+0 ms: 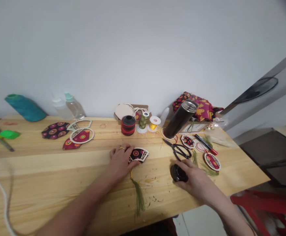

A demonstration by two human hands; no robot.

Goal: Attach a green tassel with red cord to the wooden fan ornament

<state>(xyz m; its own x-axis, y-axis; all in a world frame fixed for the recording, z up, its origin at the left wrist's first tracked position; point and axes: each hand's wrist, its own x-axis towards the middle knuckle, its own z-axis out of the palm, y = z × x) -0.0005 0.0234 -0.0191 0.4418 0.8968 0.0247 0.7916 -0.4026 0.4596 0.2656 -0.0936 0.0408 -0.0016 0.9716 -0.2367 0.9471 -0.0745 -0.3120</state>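
Observation:
My left hand [120, 162] grips the left end of a fan-shaped ornament [139, 154], which has patterned dark fabric in a pale cut-out frame. A green tassel [138, 198] hangs from it by a yellow cord and lies on the wood toward the front edge. To the right, my right hand [192, 178] has its fingers around a small round black object [178, 173] on the table. Black-handled scissors [178, 149] lie just behind that hand, close to an octagonal ornament [188, 141]. An oval red ornament [212, 161] rests farther right.
Behind the hands stand thread spools [128, 125] and a tall black flask [179, 119]. Fabric pieces and frames [82, 135], clear bottles [74, 106] and a teal cone [25, 107] are at left. A red stool [263, 203] is beyond the right edge.

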